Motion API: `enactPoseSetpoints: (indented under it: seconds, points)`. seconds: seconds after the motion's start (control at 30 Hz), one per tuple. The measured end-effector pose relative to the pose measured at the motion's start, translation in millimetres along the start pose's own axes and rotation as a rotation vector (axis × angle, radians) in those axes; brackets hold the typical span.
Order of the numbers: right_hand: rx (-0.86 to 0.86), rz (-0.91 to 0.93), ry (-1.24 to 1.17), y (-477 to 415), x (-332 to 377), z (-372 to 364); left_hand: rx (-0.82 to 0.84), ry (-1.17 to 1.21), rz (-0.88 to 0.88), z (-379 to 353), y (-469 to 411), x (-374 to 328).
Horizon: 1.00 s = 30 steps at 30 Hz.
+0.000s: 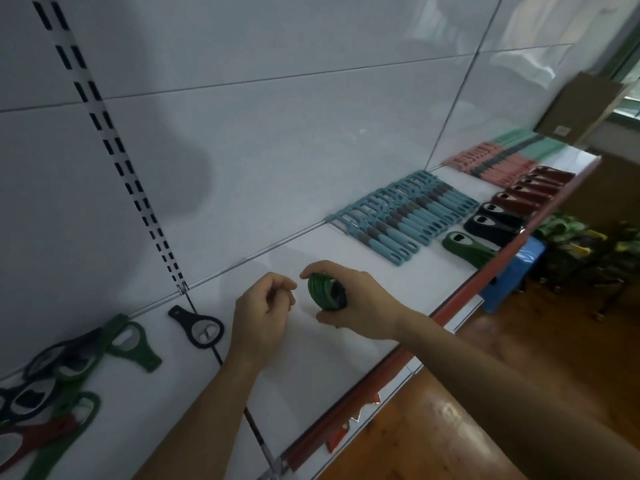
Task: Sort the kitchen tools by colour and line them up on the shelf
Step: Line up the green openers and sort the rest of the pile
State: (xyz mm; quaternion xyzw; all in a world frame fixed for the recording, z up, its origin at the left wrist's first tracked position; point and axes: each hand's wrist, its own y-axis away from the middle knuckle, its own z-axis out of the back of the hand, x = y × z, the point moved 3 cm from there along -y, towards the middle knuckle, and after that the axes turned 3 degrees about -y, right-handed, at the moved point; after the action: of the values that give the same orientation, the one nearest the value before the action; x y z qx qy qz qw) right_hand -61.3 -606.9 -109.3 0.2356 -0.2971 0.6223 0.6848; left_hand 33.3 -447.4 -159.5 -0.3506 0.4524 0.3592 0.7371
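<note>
1. Fingers (pixel 282 289) of the left hand (pixel 259 317) are curled in, holding nothing; mixed tools (pixel 69 362) lie well to their left.
2. Those of the right hand (pixel 356 303) grip a green tool (pixel 323 292) just over the shelf (pixel 311 358).
3. Likely step: placing it. Next it needs setting parallel beside the green opener (pixel 467 247), off to the fingers' right.

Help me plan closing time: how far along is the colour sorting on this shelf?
Done: blue peelers, pink peelers, red openers and black openers lie in rows, with one green opener laid down. In hand: the right hand grips another green tool. Left: the mixed pile at the far left.
</note>
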Motion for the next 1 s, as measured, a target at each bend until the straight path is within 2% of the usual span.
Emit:
enactPoseSetpoints:
  seconds: [0.1,0.2,0.27,0.4,0.6,0.8,1.0]
  points:
    - [0.112,-0.059,0.168,0.3,-1.9,25.2,0.026,-0.102,0.002,-6.1,-0.2,-3.1]
    - [0.149,-0.174,0.301,0.9,-11.5,54.3,0.203,-0.330,-0.040,-24.4,-9.9,-18.1]
    - [0.159,-0.241,0.351,1.9,-22.0,71.9,0.308,-0.501,-0.112,-40.2,-20.1,-31.6]
    - [0.170,-0.333,0.407,6.0,-42.4,97.4,0.397,-0.689,-0.287,-73.9,-42.9,-51.1]
    - [0.173,-0.418,0.495,10.1,-66.6,140.0,0.717,-0.817,-0.527,-131.3,-59.1,-72.9]
    - [0.166,-0.508,0.537,7.1,-92.1,169.8,0.814,-0.842,-0.621,-169.5,-54.1,-82.9]
    - [0.117,-0.595,0.526,10.8,-112.3,166.3,0.677,-0.770,-0.634,-184.4,-43.2,-79.6]
